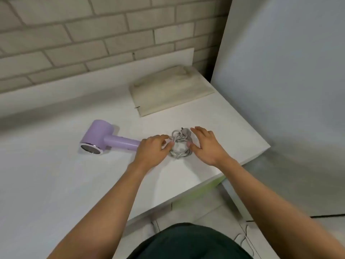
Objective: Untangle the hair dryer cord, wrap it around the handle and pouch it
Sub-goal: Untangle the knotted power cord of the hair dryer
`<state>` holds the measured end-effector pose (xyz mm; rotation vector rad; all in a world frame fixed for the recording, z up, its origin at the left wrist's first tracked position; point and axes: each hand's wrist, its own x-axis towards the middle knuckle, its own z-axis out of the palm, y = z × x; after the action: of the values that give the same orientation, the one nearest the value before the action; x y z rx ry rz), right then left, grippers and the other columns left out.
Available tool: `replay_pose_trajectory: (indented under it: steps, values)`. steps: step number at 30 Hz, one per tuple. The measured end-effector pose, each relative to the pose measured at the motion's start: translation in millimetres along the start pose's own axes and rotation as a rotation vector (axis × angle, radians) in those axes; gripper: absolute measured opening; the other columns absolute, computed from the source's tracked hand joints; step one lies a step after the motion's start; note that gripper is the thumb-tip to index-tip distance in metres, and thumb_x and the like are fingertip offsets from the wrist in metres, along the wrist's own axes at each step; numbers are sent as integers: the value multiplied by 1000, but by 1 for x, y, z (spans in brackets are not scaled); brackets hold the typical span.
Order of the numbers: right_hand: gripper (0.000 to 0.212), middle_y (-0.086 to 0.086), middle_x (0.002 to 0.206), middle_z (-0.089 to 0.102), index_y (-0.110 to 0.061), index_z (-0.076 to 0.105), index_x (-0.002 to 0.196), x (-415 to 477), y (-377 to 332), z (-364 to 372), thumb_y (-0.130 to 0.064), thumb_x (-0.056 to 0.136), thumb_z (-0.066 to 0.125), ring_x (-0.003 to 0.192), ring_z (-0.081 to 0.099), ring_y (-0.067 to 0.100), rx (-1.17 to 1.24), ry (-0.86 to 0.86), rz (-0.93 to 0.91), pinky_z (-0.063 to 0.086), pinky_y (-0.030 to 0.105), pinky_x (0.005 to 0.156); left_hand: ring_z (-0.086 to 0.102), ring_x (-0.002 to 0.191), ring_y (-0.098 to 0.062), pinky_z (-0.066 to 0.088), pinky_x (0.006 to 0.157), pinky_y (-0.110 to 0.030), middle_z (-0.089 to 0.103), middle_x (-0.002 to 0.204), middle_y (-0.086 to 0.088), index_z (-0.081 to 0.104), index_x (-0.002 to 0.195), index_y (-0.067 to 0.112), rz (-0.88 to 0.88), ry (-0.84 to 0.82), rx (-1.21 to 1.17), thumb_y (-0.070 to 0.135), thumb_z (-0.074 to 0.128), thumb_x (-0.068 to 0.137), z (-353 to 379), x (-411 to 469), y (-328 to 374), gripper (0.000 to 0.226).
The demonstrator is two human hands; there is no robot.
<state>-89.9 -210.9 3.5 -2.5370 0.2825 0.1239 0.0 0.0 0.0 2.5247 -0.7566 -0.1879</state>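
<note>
**Both hands at the tangled cord**

The knotted grey cord (180, 146) lies between the hands. The left hand (152, 148) curls its fingers against it, though I cannot tell if it grips. The right hand (205, 144) is spread, thumb touching. The lilac dryer (100, 138) lies left of the left hand, the pouch (168, 92) beyond both.

The hair dryer (104, 141) is lilac, with a short stout barrel and a straight handle. It lies on its side on the white tabletop (56, 184), handle pointing right and its silvery round end face turned toward the near left. Just right of the handle's end sits the cord (180, 146), grey and bunched into a tangled ring of loops (its join with the handle is hidden), its grey plug (185, 132) at the far edge. The pouch (169, 90), beige fabric, lies flat and skewed farther back, well apart from both.
</note>
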Motion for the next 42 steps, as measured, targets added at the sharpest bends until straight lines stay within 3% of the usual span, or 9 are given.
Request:
replay_pose_trajectory:
  steps: [6,10,15,18,24,31,33,37,42]
  values:
    - [57,6,152,52,-16,42,155,1,1,12,-35,103,55,135,44,35,39,-32,72,37,42,112,63,120,-24,41,100,-43,75,115,7,44,150,21,-78,-25,25,63,57,92,10,10,13,73]
    - [52,0,136,67,-19,56,145,-3,-1,9,-24,95,71,123,58,18,262,35,91,41,26,98,63,119,-27,48,96,-45,76,115,6,41,151,23,-131,-95,-77,51,71,88,13,19,15,75]
    - [58,-5,129,68,-20,53,146,-4,-3,7,-7,92,71,106,67,21,578,128,200,56,34,94,68,94,-18,57,86,-41,67,103,10,47,146,33,-177,-15,-348,30,79,88,6,8,12,67]
    - [66,-7,130,67,-27,48,149,2,-20,-2,-4,90,68,108,70,17,780,-18,154,59,31,91,68,83,-10,58,80,-31,65,98,11,51,143,35,-135,14,-476,25,84,84,0,-1,4,68]
    - [58,-10,124,71,-30,56,142,22,-56,-10,-8,91,75,97,73,13,508,6,-12,59,30,90,66,89,-17,56,82,-29,64,98,5,50,144,34,-117,-34,-576,19,87,79,-17,-14,-25,76]
    - [43,-7,112,76,-32,68,131,31,-73,-10,-18,91,80,84,71,21,683,17,-78,60,37,87,64,84,-12,52,68,-17,63,95,8,44,141,35,-185,-45,-623,13,71,88,-46,-6,-12,64]
    - [44,-6,110,75,-32,69,130,36,-73,-14,-17,91,80,85,70,26,712,9,-91,60,36,87,65,91,-9,54,76,-21,63,100,8,38,144,41,-233,-127,-710,24,70,89,-54,-3,-5,66]
    - [51,-6,116,73,-33,68,133,46,-67,-30,-2,93,74,90,67,27,688,-119,-183,59,31,89,64,105,-15,49,91,-32,64,108,2,45,139,47,-343,-196,-914,34,56,76,-63,10,4,65]
    - [75,-24,122,68,-37,64,134,47,-61,-42,22,88,50,101,62,17,548,-300,-335,55,22,82,62,105,9,47,97,-25,64,121,17,31,147,49,-344,-248,-925,32,70,87,-58,5,16,73]
